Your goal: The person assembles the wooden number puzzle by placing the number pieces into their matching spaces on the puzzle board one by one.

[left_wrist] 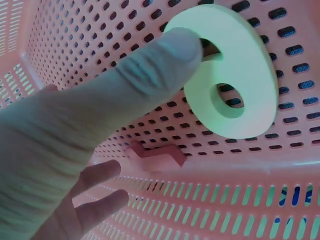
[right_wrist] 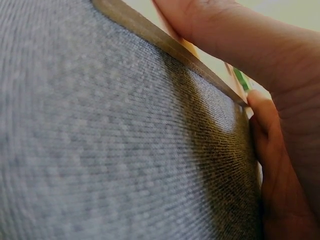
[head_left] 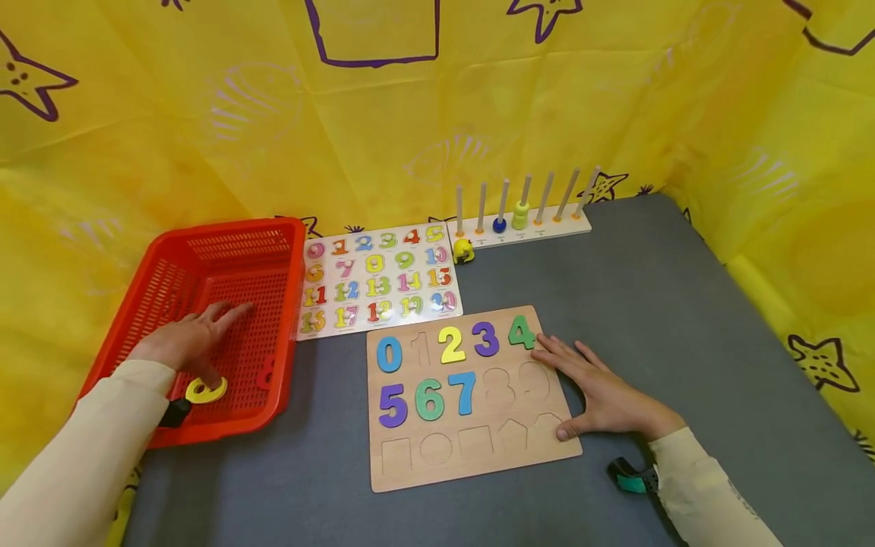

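My left hand [head_left: 187, 339] reaches into the red basket [head_left: 298, 304], fingers spread and fairly straight. Its thumb lies on a yellow number 9 piece [head_left: 206, 390] on the basket floor; in the left wrist view the thumb tip overlaps the curved end of that yellow piece [left_wrist: 260, 75]. A red piece [left_wrist: 157, 157] lies near the basket wall, beyond the thumb. My right hand [head_left: 608, 395] rests at the right edge of the wooden number board [head_left: 478, 475], thumb on its lower corner and fingertips beside the green 4 [head_left: 522, 332]. The board holds 0, 2 through 7; the 1, 8, 9 and shape recesses show bare.
Behind the wooden board lies a white number puzzle [head_left: 379, 285] filled with coloured numbers. A peg counting stand [head_left: 522, 228] carries a few beads at the back, with a small yellow object [head_left: 462, 251] before it. Yellow patterned cloth [head_left: 383, 137] borders the grey table [head_left: 683, 319].
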Demonstrator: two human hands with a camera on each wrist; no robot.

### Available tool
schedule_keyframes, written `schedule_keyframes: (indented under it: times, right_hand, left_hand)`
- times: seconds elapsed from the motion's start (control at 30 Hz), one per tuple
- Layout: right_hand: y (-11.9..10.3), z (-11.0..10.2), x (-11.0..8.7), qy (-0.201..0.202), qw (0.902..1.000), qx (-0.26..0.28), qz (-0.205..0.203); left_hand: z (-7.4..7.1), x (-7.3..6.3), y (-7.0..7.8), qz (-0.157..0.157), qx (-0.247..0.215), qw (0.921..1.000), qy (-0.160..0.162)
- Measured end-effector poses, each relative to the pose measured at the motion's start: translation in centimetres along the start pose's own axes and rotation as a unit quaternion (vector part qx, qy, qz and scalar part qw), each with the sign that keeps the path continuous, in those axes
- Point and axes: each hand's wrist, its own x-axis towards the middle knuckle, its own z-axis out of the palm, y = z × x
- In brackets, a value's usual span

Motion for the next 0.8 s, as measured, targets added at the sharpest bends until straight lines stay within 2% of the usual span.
schedule_keyframes:
  times: [0.27,0.6,0.8]
  right_hand:
    - [-0.1,0.0,0.0,-0.001,1.0000,0.003,0.006]
    - [0.1,0.1,-0.1,0.000,1.0000,0.003,-0.006]
    - [0.2,0.1,-0.1,0.002,1.0000,0.000,-0.010]
  left_hand:
    - [-0.7,1.1,0.4,-0.008,-0.005,0.9997,0.021]
    - [-1.2,3.0,2.1,-0.046,0.015,0.9968,0.063]
    - [-1.2,3.7,2.0,-0.065,0.007,0.9936,0.092]
